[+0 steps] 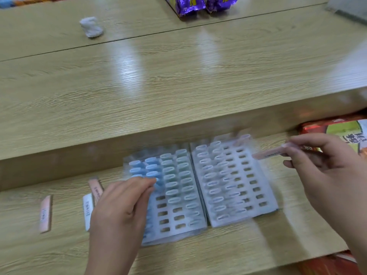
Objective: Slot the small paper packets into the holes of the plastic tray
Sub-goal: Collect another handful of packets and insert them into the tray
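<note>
**Pink packet in right hand, not yet slotted**

Right hand (pixel 321 165) pinches a pink packet (pixel 268 154) by one end, in the air right of the left tray (pixel 178 233), near the second tray's (pixel 270 203) far corner. Left hand (pixel 123 201) sits on the left tray, fingertips bunched on a blue packet (pixel 157 182) in a hole. It reads as a pinch, though the frame is blurred.

Packets look light, thin and stiffish, so they'd likely crease if forced. Grip near one end and feed the free end in straight. Tray looks like thin plastic that may slide, so pin it with a hand.

Loose packets (pixel 45 214) lie left of the left tray. Desk (pixel 178 86) is glossy wood laminate on two levels. Crumpled tissue (pixel 91 26) and purple snack bags (pixel 204 4) lie well beyond the left tray, with a red snack pack (pixel 325 129) far right of it.
</note>
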{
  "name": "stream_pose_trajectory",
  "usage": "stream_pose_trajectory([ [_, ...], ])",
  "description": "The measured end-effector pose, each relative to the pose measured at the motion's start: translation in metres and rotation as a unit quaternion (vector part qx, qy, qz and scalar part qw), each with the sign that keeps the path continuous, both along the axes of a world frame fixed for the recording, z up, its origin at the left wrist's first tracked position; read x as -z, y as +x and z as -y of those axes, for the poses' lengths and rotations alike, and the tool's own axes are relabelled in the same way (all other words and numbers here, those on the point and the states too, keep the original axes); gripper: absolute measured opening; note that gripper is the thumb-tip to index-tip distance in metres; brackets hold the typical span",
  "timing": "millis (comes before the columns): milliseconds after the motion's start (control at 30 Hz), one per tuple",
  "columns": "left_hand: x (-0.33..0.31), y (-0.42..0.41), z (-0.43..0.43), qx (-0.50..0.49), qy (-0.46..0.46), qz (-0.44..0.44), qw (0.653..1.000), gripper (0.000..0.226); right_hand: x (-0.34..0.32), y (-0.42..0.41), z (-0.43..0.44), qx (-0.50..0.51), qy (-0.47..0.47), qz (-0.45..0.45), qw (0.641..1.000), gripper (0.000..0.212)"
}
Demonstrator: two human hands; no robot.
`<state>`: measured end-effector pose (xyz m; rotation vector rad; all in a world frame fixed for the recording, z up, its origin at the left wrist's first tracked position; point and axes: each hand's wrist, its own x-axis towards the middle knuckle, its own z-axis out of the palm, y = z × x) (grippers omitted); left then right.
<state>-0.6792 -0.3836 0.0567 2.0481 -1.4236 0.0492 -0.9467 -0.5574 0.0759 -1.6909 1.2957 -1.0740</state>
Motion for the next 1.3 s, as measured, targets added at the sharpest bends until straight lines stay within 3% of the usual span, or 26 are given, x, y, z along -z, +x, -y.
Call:
stream_pose_trajectory([
  [200, 0.015, 0.002, 0.0, 0.006, 0.026, 0.093, 0.995, 0.026, 0.014, 0.003, 0.009, -0.034, -0.048, -0.075, 0.995, 0.029],
  [300, 0.018, 0.003, -0.001, 0.009, 0.031, 0.102, 0.994, 0.025, 0.02, 0.009, 0.018, -0.065, -0.098, -0.137, 0.984, 0.024],
  [400, 0.016, 0.003, -0.001, 0.014, 0.018, 0.073, 0.997, 0.027, 0.023, 0.014, 0.025, -0.085, -0.128, -0.178, 0.972, 0.018],
  [667, 0.015, -0.003, -0.007, -0.007, 0.0, 0.018, 1.0, 0.028, 0.035, 0.014, 0.033, -0.113, -0.187, -0.185, 0.958, 0.009],
  [867, 0.015, -0.005, -0.005, -0.019, -0.001, 0.02, 1.0, 0.019, 0.04, 0.015, 0.039, -0.144, -0.239, -0.262, 0.924, 0.024],
  [1000, 0.013, -0.004, -0.007, -0.024, 0.004, -0.008, 1.0, 0.02, 0.042, 0.019, 0.034, -0.132, -0.248, -0.306, 0.91, 0.019],
  [1167, 0.005, 0.0, -0.014, -0.065, -0.017, -0.112, 0.991, 0.013, 0.029, 0.033, 0.013, -0.11, -0.227, -0.286, 0.925, 0.033],
  [1300, 0.006, 0.024, -0.039, -0.118, -0.025, -0.14, 0.983, 0.019, 0.0, 0.08, -0.038, -0.16, -0.216, -0.231, 0.935, 0.028],
])
